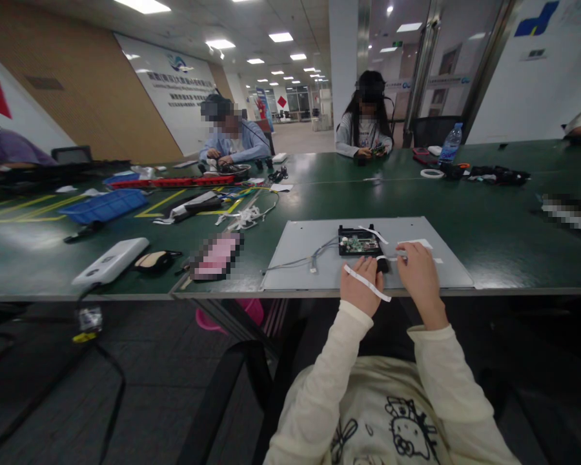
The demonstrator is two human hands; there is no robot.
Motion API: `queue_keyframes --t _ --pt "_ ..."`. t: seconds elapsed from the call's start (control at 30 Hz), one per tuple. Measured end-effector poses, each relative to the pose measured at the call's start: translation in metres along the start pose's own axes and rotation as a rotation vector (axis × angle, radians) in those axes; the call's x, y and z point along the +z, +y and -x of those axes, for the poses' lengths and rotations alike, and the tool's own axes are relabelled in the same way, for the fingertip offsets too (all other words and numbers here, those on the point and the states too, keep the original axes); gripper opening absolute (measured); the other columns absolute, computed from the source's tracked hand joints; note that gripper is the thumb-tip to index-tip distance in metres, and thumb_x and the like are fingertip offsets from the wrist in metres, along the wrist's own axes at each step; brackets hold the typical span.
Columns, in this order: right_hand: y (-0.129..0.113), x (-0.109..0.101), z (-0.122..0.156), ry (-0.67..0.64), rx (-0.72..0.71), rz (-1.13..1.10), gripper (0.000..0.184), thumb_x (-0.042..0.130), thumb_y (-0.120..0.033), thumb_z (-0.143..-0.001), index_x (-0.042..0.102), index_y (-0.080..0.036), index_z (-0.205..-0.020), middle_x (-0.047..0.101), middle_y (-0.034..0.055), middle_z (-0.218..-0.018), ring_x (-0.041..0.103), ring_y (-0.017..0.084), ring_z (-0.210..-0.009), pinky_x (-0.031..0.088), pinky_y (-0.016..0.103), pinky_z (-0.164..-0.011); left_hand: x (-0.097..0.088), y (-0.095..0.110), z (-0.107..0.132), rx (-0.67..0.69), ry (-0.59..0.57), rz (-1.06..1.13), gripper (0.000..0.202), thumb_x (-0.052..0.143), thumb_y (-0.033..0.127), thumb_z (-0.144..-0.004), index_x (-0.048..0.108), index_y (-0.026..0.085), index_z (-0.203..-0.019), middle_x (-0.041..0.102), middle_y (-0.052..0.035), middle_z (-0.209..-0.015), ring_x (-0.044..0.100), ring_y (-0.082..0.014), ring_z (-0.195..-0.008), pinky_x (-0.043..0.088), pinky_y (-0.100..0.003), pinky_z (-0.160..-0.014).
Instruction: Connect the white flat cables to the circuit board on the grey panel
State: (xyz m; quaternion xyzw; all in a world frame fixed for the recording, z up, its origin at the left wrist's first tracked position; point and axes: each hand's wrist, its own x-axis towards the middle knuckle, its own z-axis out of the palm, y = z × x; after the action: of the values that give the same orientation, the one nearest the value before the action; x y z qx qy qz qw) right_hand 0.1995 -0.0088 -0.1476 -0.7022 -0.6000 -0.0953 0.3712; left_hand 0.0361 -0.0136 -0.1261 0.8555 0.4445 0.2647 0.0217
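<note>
A grey metal panel [310,248] lies flat at the near edge of the green table [494,226]. On it sits a small black box with a green circuit board [359,242] inside and thin wires [300,261] trailing left. My left hand [361,284] rests just in front of the box, fingers curled, with a white strip of tape [368,283] lying across its back. My right hand [419,274] is beside it, fingers bent around a small black object [382,263] and touching a white strip [416,243] on the panel.
To the left lie a white device [110,260], a black pouch [155,259], a blurred pink item [216,256], a blue tray [107,205] and cables. Two people work across the table. A water bottle [451,143] and tape roll [432,173] stand far right.
</note>
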Motion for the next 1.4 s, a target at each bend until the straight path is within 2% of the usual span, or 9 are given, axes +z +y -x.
queue_keyframes --t 0.2,0.33,0.47,0.63,0.83,1.03,1.17,1.23,1.4 --pt "-0.015 -0.02 0.008 0.163 -0.178 -0.32 0.019 0.047 -0.015 -0.085 0.065 -0.019 -0.092 0.067 0.0077 -0.096 0.058 0.022 -0.096 0.045 0.039 -0.091 0.0 -0.007 0.0 0.022 -0.03 0.043 0.035 0.05 0.022 -0.089 0.055 0.019 -0.124 0.061 -0.0099 -0.131 0.052 -0.0249 -0.128 0.035 -0.054 -0.108" --pt "-0.03 -0.039 0.024 -0.029 -0.387 -0.593 0.03 0.049 -0.009 -0.081 0.066 -0.022 -0.102 0.065 0.0057 -0.109 0.059 0.019 -0.106 0.046 0.038 -0.097 0.0 -0.013 -0.002 0.027 -0.062 0.101 0.04 0.054 0.019 -0.085 0.056 0.018 -0.125 0.062 -0.0094 -0.129 0.053 -0.025 -0.127 0.034 -0.054 -0.109" --pt "-0.042 -0.047 0.034 -0.206 -0.492 -0.623 0.048 0.049 -0.005 -0.079 0.063 -0.025 -0.12 0.056 0.0064 -0.129 0.05 0.02 -0.123 0.041 0.041 -0.105 0.001 -0.02 -0.004 0.056 -0.106 0.132 0.039 0.056 0.017 -0.084 0.06 0.02 -0.122 0.062 -0.0083 -0.131 0.052 -0.023 -0.128 0.032 -0.047 -0.114" --pt "-0.047 -0.048 0.034 -0.231 -0.573 -0.605 0.033 0.056 -0.012 -0.086 0.069 -0.027 -0.112 0.062 0.0055 -0.12 0.056 0.019 -0.113 0.047 0.039 -0.097 -0.005 -0.025 -0.004 0.032 -0.19 0.158 0.04 0.052 0.023 -0.09 0.055 0.021 -0.13 0.058 -0.0072 -0.136 0.048 -0.0218 -0.131 0.029 -0.049 -0.115" --pt "-0.051 -0.051 0.032 -0.17 -0.505 -0.674 0.019 0.057 -0.019 -0.09 0.074 -0.024 -0.1 0.071 0.0044 -0.102 0.065 0.016 -0.095 0.053 0.032 -0.084 -0.014 -0.024 -0.002 0.035 -0.232 0.172 0.048 0.059 0.024 -0.085 0.052 0.022 -0.132 0.056 -0.0075 -0.138 0.047 -0.0215 -0.132 0.029 -0.047 -0.115" --pt "-0.065 -0.049 0.009 0.186 -0.375 -0.647 0.019 0.059 -0.019 -0.088 0.075 -0.025 -0.096 0.073 0.003 -0.098 0.069 0.017 -0.091 0.055 0.032 -0.084 -0.011 -0.02 -0.006 -0.01 -0.156 0.211 0.043 0.056 0.019 -0.087 0.055 0.021 -0.13 0.059 -0.0094 -0.134 0.052 -0.0233 -0.128 0.031 -0.049 -0.113" --pt "-0.083 -0.04 -0.017 0.356 -0.326 -0.559 0.022 0.054 -0.022 -0.092 0.075 -0.022 -0.098 0.073 0.0049 -0.101 0.069 0.016 -0.092 0.054 0.031 -0.087 -0.029 -0.024 -0.012 0.016 -0.152 0.281 0.037 0.055 0.014 -0.084 0.062 0.019 -0.121 0.062 -0.0082 -0.131 0.054 -0.0233 -0.125 0.04 -0.042 -0.108" --pt "-0.091 -0.031 -0.028 0.296 -0.352 -0.502 0.026 0.05 -0.023 -0.094 0.075 -0.021 -0.102 0.072 0.0057 -0.105 0.068 0.017 -0.096 0.053 0.031 -0.091 -0.045 -0.032 -0.013 -0.025 -0.083 0.285 0.033 0.051 0.01 -0.084 0.066 0.018 -0.112 0.068 -0.0069 -0.119 0.062 -0.0217 -0.115 0.044 -0.038 -0.104" --pt "-0.112 -0.003 -0.044 -0.013 -0.399 -0.326 0.034 0.042 -0.021 -0.097 0.07 -0.02 -0.116 0.066 0.0073 -0.12 0.062 0.019 -0.111 0.047 0.033 -0.099 -0.076 -0.067 -0.008 -0.319 0.271 0.162 0.034 0.043 0.009 -0.082 0.067 0.02 -0.104 0.072 -0.0031 -0.107 0.066 -0.0198 -0.103 0.047 -0.033 -0.099"
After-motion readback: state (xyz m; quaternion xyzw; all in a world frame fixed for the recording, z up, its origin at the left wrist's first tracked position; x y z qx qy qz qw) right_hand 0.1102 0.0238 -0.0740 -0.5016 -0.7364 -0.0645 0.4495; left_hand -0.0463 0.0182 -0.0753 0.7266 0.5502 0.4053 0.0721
